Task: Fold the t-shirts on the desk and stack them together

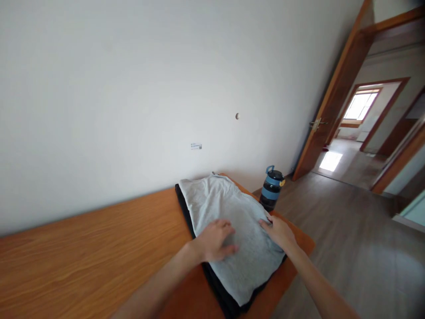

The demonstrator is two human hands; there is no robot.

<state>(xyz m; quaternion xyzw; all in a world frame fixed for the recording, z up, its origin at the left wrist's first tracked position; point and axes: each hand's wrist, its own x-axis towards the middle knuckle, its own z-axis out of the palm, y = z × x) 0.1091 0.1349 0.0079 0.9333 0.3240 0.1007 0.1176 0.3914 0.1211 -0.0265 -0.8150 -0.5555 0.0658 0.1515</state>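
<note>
Head view: the grey cloth (232,204) lies spread at the right-hand end of the wooden table (99,248), near the wall (133,88). It rests on top of a black cloth (184,208), which shows as a dark border along the left side and the near end. The grey surface is mostly flat, with soft wrinkles towards the far end.

The left hand (215,240) is over the middle of the grey cloth, palm down. Its thumb is set well apart from the fingers, the hand is loosely open, and nothing is seen held in it. Blur prevents confirmation of full contact with the fabric.

The right hand (279,232) is at the right edge of the grey cloth, with the thumb side over the fabric. The gap between thumb and fingers appears narrow; the other fingers are largely hidden, so whether they pinch the edge cannot be determined.

A dark bottle (271,191) with blue bands, a blue carrying loop and a yellow piece at its lid stands at the table's edge, just beside the grey cloth and beyond the right hand. The wall bears a small printed label (196,146) and, higher and to the right, a small round mark (237,116). Further right, a brown door (345,75) with a metal handle (316,124) stands open above the grey-brown floor (348,230).
</note>
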